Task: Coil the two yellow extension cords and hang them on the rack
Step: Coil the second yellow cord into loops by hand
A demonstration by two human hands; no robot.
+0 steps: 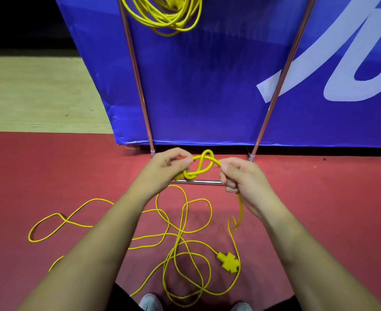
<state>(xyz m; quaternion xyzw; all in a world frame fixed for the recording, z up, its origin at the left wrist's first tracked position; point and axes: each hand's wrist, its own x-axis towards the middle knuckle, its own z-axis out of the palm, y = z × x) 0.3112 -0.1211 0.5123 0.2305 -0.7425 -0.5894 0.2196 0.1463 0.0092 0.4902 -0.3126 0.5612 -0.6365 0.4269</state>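
One yellow extension cord (171,16) hangs coiled at the top of the metal rack (138,81). The second yellow cord (185,223) sprawls in loose loops on the red floor, its cross-shaped socket end (228,262) lying at the lower right. Both hands hold a small knot-like loop (201,163) of this cord above the rack's bottom bar (198,182). My left hand (164,167) pinches the loop's left side. My right hand (241,178) grips the cord on the right, and the cord hangs down from it to the floor.
A blue banner (207,90) with white lettering stands behind the rack. Wooden flooring (39,93) lies to the left beyond the red mat. The tips of my grey shoes (150,303) show at the bottom edge amid the cord loops.
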